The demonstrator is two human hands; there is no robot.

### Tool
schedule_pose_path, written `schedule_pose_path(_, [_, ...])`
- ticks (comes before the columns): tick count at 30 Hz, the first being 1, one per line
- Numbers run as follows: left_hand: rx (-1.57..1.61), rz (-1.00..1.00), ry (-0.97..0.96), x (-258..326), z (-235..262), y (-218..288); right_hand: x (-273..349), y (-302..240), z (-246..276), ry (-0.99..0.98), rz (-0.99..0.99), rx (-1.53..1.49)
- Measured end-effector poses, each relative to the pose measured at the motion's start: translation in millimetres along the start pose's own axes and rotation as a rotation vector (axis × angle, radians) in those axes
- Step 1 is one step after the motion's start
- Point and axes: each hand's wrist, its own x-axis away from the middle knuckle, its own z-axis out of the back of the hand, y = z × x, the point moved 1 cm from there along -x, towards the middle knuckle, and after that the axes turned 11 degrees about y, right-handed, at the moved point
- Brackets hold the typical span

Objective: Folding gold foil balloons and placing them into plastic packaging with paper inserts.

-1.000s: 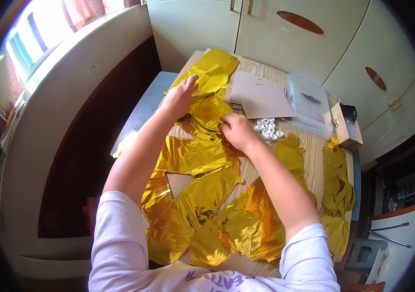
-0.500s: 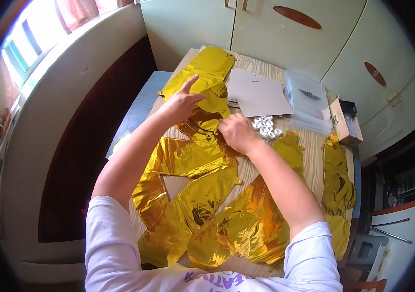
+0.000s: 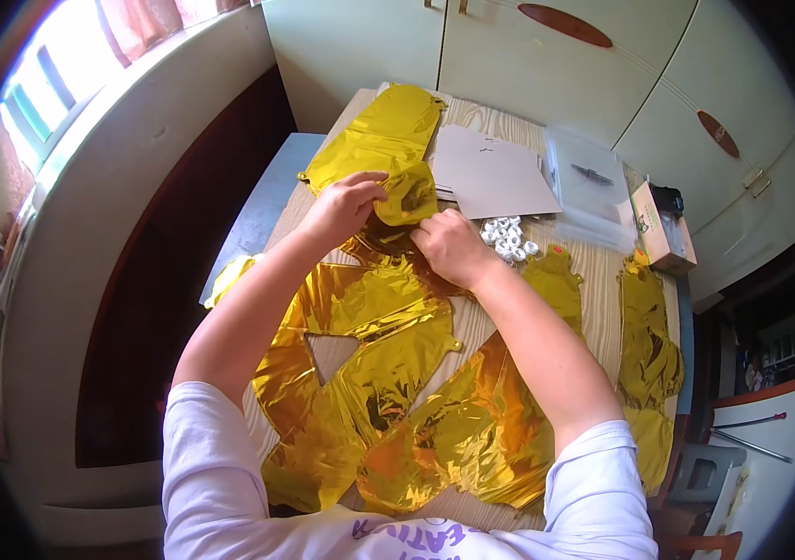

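Gold foil was what I had in hand: a flat, uninflated foil balloon (image 3: 407, 196), creased and folded over on itself, lying toward the far edge of the wooden table (image 3: 495, 121), near its far-left corner. My left hand (image 3: 346, 201) was curled on the piece's left side, thumb and fingers pinched shut on the folded edge. My right hand (image 3: 449, 245) sat just below and to the right of it, knuckles up, fingers bent and pressed down where that foil met the sheets beneath; whether it actually gripped anything I could not tell, since the fingertips were tucked out of sight. The piece lay just ahead of both hands, between them and the far edge, its long axis running roughly from the near left up to the far right. The left hand was the nearer, already on it.

Beyond it, a larger gold foil shape (image 3: 383, 135) stretched on toward the far edge. To the right lay a grey card sheet (image 3: 495, 173), and just beside my right hand a small heap of white rolls (image 3: 507, 238). Farther right were a clear plastic bag (image 3: 593, 191) and a small carton (image 3: 659, 229) at the right edge. More gold foil letters (image 3: 369, 373) covered the near half, under my forearms.
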Motion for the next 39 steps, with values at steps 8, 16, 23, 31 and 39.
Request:
schedule_pose_path(8, [0.028, 0.283, -0.06, 8.6, -2.3, 8.2, -14.2, -8.0, 7.7, 0.058, -0.48, -0.362])
schedule_pose_path(16, [-0.06, 0.209, -0.003, 10.1, -5.0, 16.3, -30.3, 19.2, -13.5, 0.232, -1.262, -0.993])
schedule_pose_path(23, [-0.171, -0.005, -0.22, 11.4, -1.2, 22.9, -27.6, 14.7, -9.3, -0.059, -1.203, -0.774])
schedule_pose_path(31, [-0.332, -0.084, -0.071, -10.8, 8.9, -9.1, -30.1, 1.2, 2.3, -0.187, -0.767, -0.319])
schedule_pose_path(39, [-0.372, -0.453, -0.325, -8.2, 26.5, -27.7, -18.1, 4.6, 10.2, -0.152, -0.527, -0.402])
